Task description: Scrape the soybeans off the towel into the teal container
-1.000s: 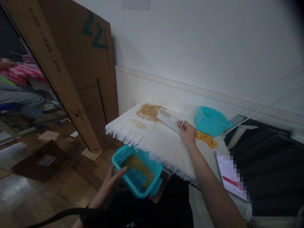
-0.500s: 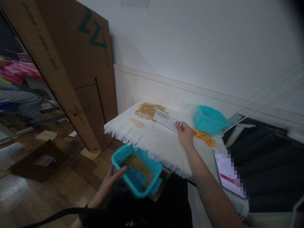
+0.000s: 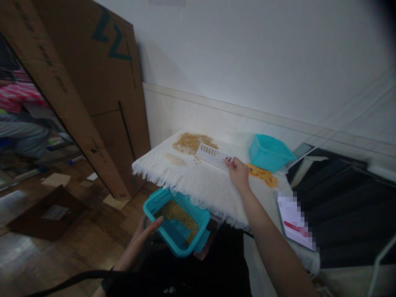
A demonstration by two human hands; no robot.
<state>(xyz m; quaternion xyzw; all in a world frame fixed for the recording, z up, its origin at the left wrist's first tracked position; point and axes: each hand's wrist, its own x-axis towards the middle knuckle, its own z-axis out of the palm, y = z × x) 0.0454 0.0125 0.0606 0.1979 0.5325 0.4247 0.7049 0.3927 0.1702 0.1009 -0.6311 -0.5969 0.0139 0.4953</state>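
Note:
My left hand (image 3: 148, 231) grips the left rim of a teal plastic bin (image 3: 177, 251), thumb over the edge. Yellow soybeans (image 3: 177, 214) cover part of its bottom, and it sits below the fringed front edge of the table. With my right hand (image 3: 237, 171) I hold one end of a long white slotted plastic strip (image 3: 213, 159). Its far end rests by a spread pile of soybeans (image 3: 193, 141) on the white tablecloth (image 3: 204, 185). In front of that pile lies a thin patch of small pale grains (image 3: 175, 159).
A second teal bin (image 3: 270, 154) stands at the table's right, beside a yellow cloth (image 3: 262, 176). A phone or tablet (image 3: 295, 222) lies near the right edge. A tall cardboard box (image 3: 117, 90) borders the left side, and a person (image 3: 21, 103) sits beyond it.
The view has shifted slightly, so everything sits a little further left. Both hands keep their holds; the strip has hardly moved relative to the pile.

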